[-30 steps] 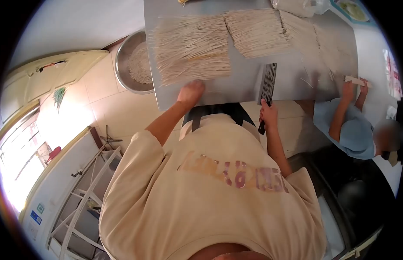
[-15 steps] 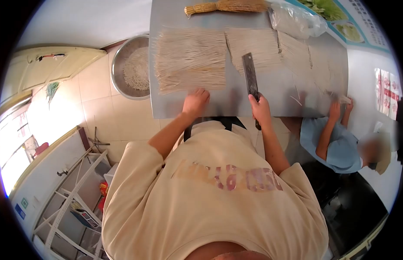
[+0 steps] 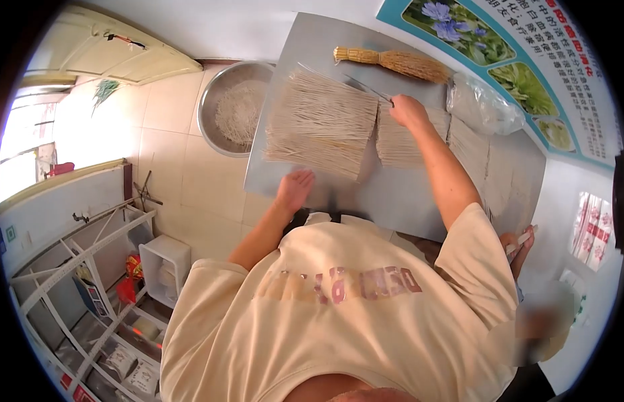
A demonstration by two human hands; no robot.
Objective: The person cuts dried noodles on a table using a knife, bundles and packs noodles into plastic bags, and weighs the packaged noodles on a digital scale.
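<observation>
Thin pale noodle-like strands (image 3: 322,117) lie in a wide flat layer on the metal table (image 3: 312,40), with further batches (image 3: 402,142) to the right. My right hand (image 3: 408,110) is closed on the handle of a flat-bladed knife (image 3: 367,88), whose blade lies along the far edge of the left batch. Near that batch's front edge is my left hand (image 3: 296,187), its fingers extended and nothing seen in it. A straw brush (image 3: 412,65) rests beyond the knife.
A metal bowl (image 3: 208,110) with loose strands stands left of the table. A clear plastic bag (image 3: 486,107) lies at the back right. Another person's hands (image 3: 522,246) hold a pale object at the right. A white rack (image 3: 97,248) stands lower left.
My right hand has carried the knife from the table's front edge to the far side of the strands. My left hand stays near the front edge. The camera view has turned.
</observation>
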